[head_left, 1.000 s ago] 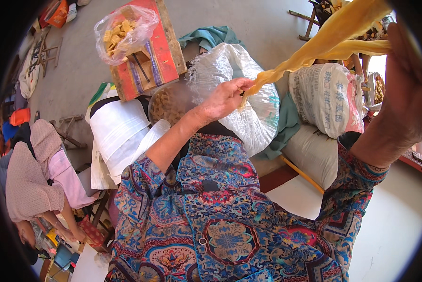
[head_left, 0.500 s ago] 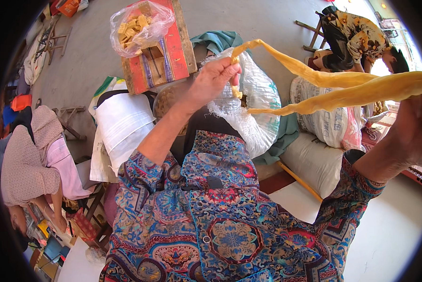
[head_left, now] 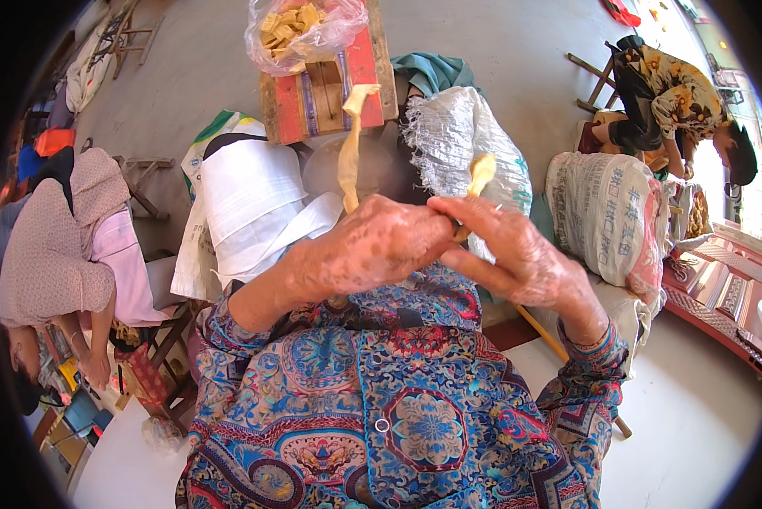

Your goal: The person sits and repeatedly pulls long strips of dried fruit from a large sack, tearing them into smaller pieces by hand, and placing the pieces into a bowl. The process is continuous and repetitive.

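Observation:
My hands meet in front of my chest, over a patterned blouse. Closed round the middle of a limp, yellow-tan strip (head_left: 348,174) is my left hand (head_left: 377,246); one end of the strip rises past its knuckles. My right hand (head_left: 521,254) pinches against the left fingertips. A pale yellow end (head_left: 481,173) sticks up between the hands, above the right fingers. How the strip runs inside the fingers is hidden. Beyond the left hand stands a round bowl (head_left: 381,170), partly blurred. A white woven sack (head_left: 483,127) lies beyond the right hand.
A red wooden bench (head_left: 289,110) ahead bears a clear plastic bag (head_left: 347,38) of yellow pieces. White cloth (head_left: 254,195) lies left of the bowl. A stuffed printed sack (head_left: 597,212) stands at right. Two people sit bent over, a patterned-shirt one (head_left: 678,85) right, another (head_left: 50,263) left.
My right hand has come in from the far right to meet the left. The long stretched strip is now gathered between them. The left hand has moved lower and nearer to me.

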The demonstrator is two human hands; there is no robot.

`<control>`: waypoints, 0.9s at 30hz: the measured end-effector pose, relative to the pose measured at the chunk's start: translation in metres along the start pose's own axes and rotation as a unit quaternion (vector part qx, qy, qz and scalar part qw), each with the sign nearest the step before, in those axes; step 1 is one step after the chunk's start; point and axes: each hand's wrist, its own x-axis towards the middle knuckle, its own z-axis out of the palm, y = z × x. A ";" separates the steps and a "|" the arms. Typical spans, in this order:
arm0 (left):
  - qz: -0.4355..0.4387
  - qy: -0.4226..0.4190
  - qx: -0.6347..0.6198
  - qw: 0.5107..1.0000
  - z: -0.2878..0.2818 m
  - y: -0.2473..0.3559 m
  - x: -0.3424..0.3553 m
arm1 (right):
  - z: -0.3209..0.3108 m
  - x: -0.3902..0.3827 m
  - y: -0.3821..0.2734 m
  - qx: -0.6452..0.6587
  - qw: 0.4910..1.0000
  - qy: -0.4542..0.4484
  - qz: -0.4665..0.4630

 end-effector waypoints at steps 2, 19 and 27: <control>0.005 -0.017 0.007 1.000 0.003 0.005 -0.016 | 0.023 -0.006 -0.004 0.045 0.997 -0.034 0.060; -0.121 0.001 0.018 0.992 -0.070 0.005 -0.107 | 0.005 -0.014 0.012 -0.125 0.989 -0.014 -0.073; -0.121 0.065 0.043 0.990 -0.074 0.012 -0.085 | -0.018 0.017 0.028 -0.203 0.977 0.054 -0.029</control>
